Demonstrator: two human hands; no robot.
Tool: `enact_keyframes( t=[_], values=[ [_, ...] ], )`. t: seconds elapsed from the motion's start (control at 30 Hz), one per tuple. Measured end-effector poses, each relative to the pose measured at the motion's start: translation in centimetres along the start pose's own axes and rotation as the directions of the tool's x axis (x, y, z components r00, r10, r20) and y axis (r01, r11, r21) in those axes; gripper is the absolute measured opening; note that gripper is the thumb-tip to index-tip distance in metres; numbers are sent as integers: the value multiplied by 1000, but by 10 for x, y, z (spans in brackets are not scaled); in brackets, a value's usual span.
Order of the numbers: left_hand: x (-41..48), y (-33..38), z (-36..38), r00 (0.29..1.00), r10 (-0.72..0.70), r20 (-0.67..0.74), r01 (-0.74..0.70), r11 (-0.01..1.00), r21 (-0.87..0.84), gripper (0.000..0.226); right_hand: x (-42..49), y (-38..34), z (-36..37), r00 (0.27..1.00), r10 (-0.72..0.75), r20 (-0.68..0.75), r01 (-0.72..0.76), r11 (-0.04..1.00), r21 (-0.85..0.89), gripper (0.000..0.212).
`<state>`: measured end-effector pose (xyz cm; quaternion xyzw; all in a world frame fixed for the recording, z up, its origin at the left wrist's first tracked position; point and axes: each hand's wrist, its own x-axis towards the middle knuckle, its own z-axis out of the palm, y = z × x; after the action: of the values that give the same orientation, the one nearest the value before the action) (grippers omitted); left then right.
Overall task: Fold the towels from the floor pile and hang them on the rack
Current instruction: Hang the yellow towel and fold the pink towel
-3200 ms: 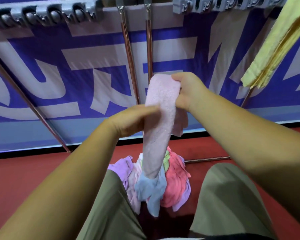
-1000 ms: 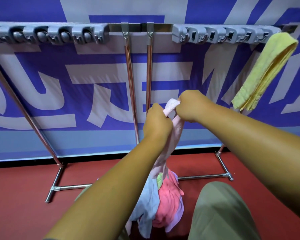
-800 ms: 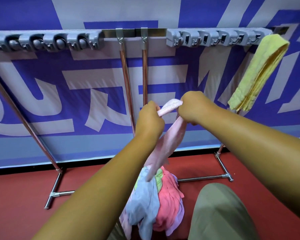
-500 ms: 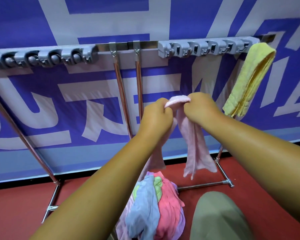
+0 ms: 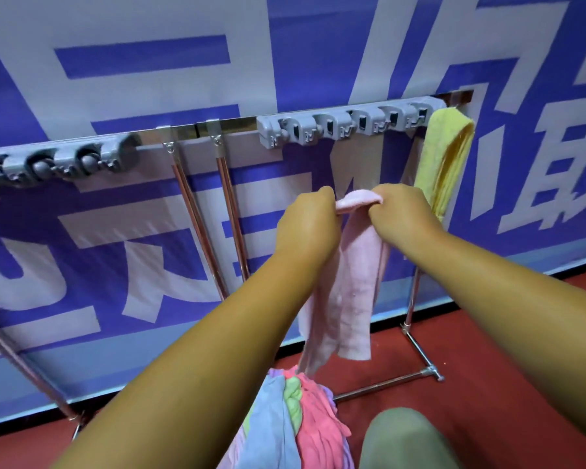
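Both hands, left (image 5: 307, 228) and right (image 5: 400, 218), pinch the folded pink towel (image 5: 349, 282) at its crease, centre frame, probably to drape over the rack (image 5: 345, 125) beside the yellow towel (image 5: 444, 157).

Wall banner (image 5: 31, 96): huge white characters on blue, cropped and partly hidden; none fully readable.

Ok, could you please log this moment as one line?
pink towel: folded, not yet hung | left hand: grips its top | right hand: grips its top | yellow towel: hangs on rack | pile: on floor
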<state>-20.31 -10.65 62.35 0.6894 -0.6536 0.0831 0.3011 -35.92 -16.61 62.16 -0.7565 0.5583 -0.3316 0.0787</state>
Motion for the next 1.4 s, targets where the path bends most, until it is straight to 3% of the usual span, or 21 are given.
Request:
enact_keyframes(
  t=[0.2,0.43,0.63,0.83,1.07,1.2,1.33,1.4],
  values=[
    [43,24,5,999,22,45,-27,994,107,18,29,23,-19,999,-40,-9,39,993,-107,19],
    [91,56,22,995,96,1,-95,992,80,20,76,56,-44,994,-10,-104,-6,990,-144,16],
    [139,92,42,993,120,21,-120,993,22,31,126,85,-57,973,64,-220,-78,996,-52,19],
    [181,117,54,996,93,-2,-93,996,-8,30,165,105,-61,939,134,-317,-134,991,21,38],
    [200,129,58,980,169,-105,-156,980,123,23,196,116,-62,898,208,-387,-190,978,83,28],
    [209,136,68,975,191,-113,-175,975,133,22,208,115,-67,866,237,-440,-223,971,84,32],
    [215,144,69,975,208,-83,-193,969,156,33,216,120,-70,873,249,-419,-254,966,47,31],
    [212,149,73,981,194,21,-195,967,165,39,213,121,-68,914,229,-336,-253,967,-29,26]
  ],
)
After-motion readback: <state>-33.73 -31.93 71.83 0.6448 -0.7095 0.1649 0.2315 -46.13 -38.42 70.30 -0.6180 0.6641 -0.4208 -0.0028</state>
